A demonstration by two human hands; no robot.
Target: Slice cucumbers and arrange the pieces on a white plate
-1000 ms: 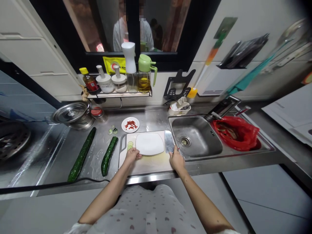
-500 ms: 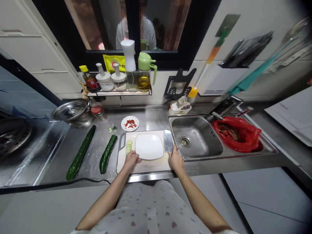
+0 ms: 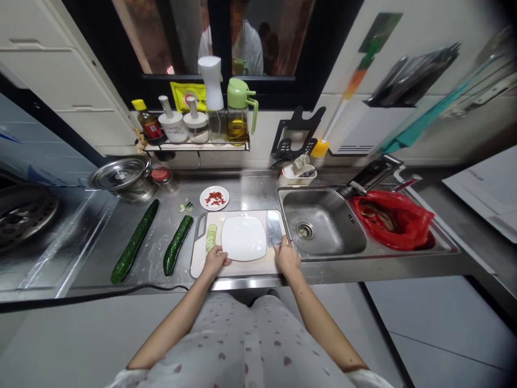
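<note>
A white rectangular plate [image 3: 244, 238] with rounded corners is over the middle of a pale cutting board [image 3: 238, 268] with a grey handle. My left hand [image 3: 216, 261] pinches the plate's near left corner, thumb and fingers closed at the rim. Just beyond that hand, a row of overlapping cucumber slices [image 3: 210, 236] runs along the board's left side. My right hand [image 3: 288, 257] is wrapped round the handle of a cleaver [image 3: 274, 228], whose broad blade lies flat at the board's right side, close to the plate. Most of the cleaver's handle is hidden in my fingers.
Two cucumbers [image 3: 177, 245] lie left of the board, near cucumber end pieces [image 3: 186, 206]. Behind it stands a small plate [image 3: 214, 199] of chopped red bits. A sink [image 3: 323, 221] with a red bag [image 3: 393, 221] is right; a lidded pot [image 3: 123, 180] stands left.
The view has shifted slightly, moving the counter up a little in the picture. Both hands keep their places at the plate and the cleaver.
</note>
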